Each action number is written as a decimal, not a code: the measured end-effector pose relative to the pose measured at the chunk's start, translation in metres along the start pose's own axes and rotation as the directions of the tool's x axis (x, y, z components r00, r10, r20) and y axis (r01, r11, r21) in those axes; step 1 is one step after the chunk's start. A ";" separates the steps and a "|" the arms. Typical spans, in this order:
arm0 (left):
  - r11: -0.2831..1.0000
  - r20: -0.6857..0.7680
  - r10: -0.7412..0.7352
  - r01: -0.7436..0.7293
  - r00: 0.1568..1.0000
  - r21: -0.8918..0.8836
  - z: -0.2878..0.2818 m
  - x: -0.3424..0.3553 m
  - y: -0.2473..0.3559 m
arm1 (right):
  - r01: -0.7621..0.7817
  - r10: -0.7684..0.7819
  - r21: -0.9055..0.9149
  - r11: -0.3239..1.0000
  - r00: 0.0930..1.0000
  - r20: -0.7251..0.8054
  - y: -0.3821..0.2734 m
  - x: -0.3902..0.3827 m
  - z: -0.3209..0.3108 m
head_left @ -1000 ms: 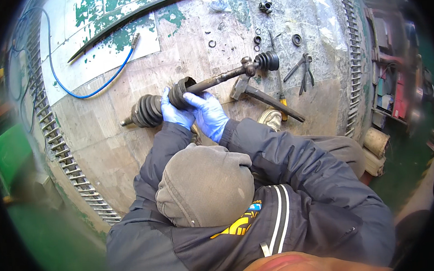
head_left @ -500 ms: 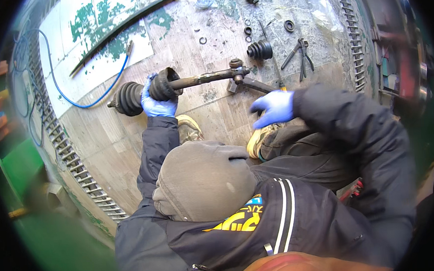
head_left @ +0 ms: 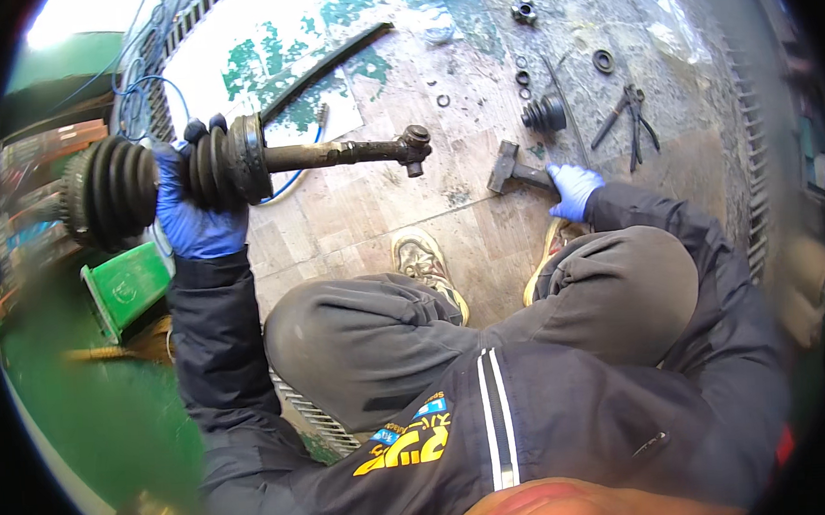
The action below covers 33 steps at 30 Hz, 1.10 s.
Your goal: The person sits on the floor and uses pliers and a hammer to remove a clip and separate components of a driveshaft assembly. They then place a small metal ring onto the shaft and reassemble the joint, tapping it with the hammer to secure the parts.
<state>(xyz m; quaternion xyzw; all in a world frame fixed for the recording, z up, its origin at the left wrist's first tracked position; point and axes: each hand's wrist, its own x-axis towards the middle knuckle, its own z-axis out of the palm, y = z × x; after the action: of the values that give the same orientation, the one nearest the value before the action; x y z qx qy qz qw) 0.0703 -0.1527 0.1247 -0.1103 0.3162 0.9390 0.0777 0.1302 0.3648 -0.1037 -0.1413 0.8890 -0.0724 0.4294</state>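
Observation:
My left hand [head_left: 194,213], in a blue glove, grips a greasy drive axle [head_left: 240,161] between its two ribbed black rubber boots and holds it up off the floor, the bare shaft end [head_left: 413,145] pointing right. My right hand [head_left: 572,188], also blue-gloved, is closed on the handle of a hammer [head_left: 511,170] whose head rests on the stained floor. I crouch with both knees bent and my shoes [head_left: 424,262] on the floor below the shaft.
A small loose rubber boot [head_left: 544,113], pliers [head_left: 629,116], several rings and washers [head_left: 521,76] and a thin rod lie beyond the hammer. A long black strip [head_left: 328,66] and blue cable [head_left: 156,84] lie on a white sheet at upper left. A green box [head_left: 125,287] stands left.
My left hand has lifted the axle up and to the left, closer to the camera. My right hand has moved from mid-air down to the hammer handle and closed on it.

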 end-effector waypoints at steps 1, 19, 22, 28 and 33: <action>1.000 0.020 -0.016 0.016 1.000 0.005 0.020 0.000 0.009 | -0.064 0.064 0.028 0.998 0.998 0.012 -0.006 0.006 0.009; 0.216 0.394 0.377 -0.493 0.838 0.843 0.101 0.069 -0.125 | 0.218 0.028 0.445 0.869 0.875 -0.484 0.009 -0.051 -0.121; 0.248 0.374 0.349 -0.469 0.859 0.847 0.111 0.083 -0.131 | 0.255 0.136 0.736 0.628 0.894 -0.426 -0.012 -0.112 -0.207; 0.340 0.358 0.412 -0.506 0.838 0.793 0.109 0.105 -0.122 | 0.373 0.122 0.873 0.315 0.896 -0.427 -0.091 -0.166 -0.251; 0.444 0.253 0.498 -0.495 0.829 0.747 0.098 0.118 -0.114 | 0.272 0.322 0.952 0.142 0.896 -0.304 -0.121 -0.111 -0.183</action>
<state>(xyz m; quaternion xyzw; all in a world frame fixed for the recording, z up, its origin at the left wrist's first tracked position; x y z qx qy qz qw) -0.0339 0.0061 0.1045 0.0308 0.7132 0.6816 -0.1604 0.0747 0.2864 0.1225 0.2113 0.6934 -0.6587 0.2017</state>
